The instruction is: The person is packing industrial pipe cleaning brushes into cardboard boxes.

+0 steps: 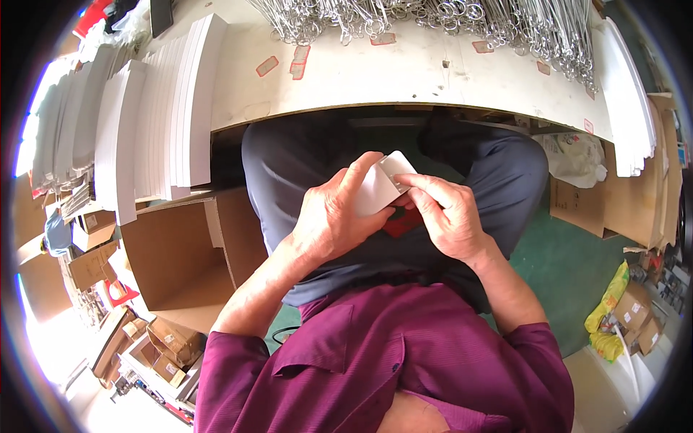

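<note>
Largest item: pale worktable (404, 79) across the far side, its near edge bowed by the lens. Next, seated person in a maroon short-sleeved shirt (375, 346) and dark trousers (273, 166), knees apart and reaching under the table edge. On the left part of the table, stacks of long white pieces (198, 101), standing side by side, near ends overhanging the edge. Below them, an open cardboard box (180, 267), its opening toward the person's left leg. Along the far edge of the table, a dense heap of metal wire rods with looped ends (433, 13), loops toward the person. At the right end, a smaller white stack (626, 101). Left hand (328, 216): partly closed, gripping a white piece from its left side, one digit along the far edge, another at the near edge. Right hand (453, 220): half curled, index finger extended with its tip touching the right part of the piece, thumb bent close beneath; whether the thumb also presses on it, cannot tell. White piece (374, 190): held tilted above the lap, between the two hands, with a line across its right part. Beneath the hands, a red item (397, 225), mostly hidden, kind not determined. Smallest: red-edged labels (267, 66) stuck on the tabletop.
</note>
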`<state>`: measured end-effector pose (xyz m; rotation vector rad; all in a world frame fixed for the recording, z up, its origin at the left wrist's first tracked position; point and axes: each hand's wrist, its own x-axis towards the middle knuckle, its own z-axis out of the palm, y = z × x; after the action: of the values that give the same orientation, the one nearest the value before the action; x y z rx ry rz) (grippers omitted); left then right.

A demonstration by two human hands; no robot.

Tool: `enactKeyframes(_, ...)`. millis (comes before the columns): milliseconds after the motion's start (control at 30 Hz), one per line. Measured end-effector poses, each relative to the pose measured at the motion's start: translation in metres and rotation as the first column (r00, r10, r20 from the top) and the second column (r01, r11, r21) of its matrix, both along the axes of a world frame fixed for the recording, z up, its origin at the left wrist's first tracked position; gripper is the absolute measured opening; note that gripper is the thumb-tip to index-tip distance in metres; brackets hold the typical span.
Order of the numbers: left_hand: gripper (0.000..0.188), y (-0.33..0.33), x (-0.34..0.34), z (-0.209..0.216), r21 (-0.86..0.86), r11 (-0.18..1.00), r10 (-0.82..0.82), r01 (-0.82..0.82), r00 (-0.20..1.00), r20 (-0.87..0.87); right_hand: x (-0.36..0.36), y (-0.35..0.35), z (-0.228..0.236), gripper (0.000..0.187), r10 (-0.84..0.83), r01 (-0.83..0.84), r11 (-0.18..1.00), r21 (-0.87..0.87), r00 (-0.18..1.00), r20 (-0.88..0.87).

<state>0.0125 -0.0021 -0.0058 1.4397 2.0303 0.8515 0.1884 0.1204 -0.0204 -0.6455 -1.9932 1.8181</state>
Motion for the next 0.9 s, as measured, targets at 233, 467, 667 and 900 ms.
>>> enactKeyframes(233,0.070,0.004,-0.002,0.003,-0.001,1.000,-0.013,0.013,0.999,0.045,-0.009,-0.009,-0.003,0.026,-0.145,0.141,0.979,-0.149,0.989,-0.020)
enactKeyframes(467,0.065,0.003,-0.003,0.006,-0.075,0.997,-0.011,0.022,0.990,0.142,-0.007,-0.008,-0.006,0.025,-0.144,0.173,0.871,-0.461,0.985,0.097)
enactKeyframes(667,0.058,0.001,-0.001,-0.002,-0.110,0.993,-0.033,0.041,0.997,0.076,-0.013,-0.013,0.001,0.017,-0.183,0.176,0.979,0.106,0.981,0.058)
enactKeyframes(900,0.068,-0.001,0.004,-0.003,-0.081,0.997,0.024,-0.017,0.996,0.083,-0.019,-0.013,-0.008,0.016,-0.093,0.120,0.814,0.569,0.993,-0.076)
